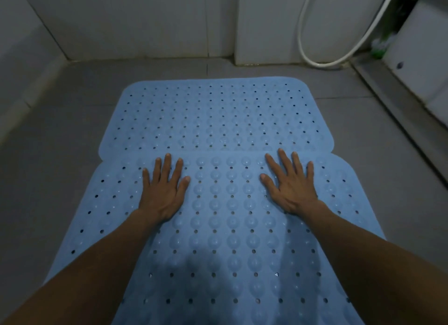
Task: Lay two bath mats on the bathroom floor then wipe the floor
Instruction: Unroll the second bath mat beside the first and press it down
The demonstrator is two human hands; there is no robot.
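Two light blue perforated bath mats lie flat on the grey tiled floor (48, 140). The far mat (215, 113) sits nearer the wall. The near mat (225, 240) slightly overlaps the far mat's closer edge. My left hand (163, 187) rests palm down on the near mat just behind that seam, fingers spread. My right hand (291, 184) lies flat on the same mat to the right, fingers apart too. Neither hand holds anything.
White tiled walls (135, 21) stand at the back and left. A white hose (312, 46) loops down to the floor at the back right. A raised ledge (392, 92) runs along the right, with a green object (379, 47) behind it.
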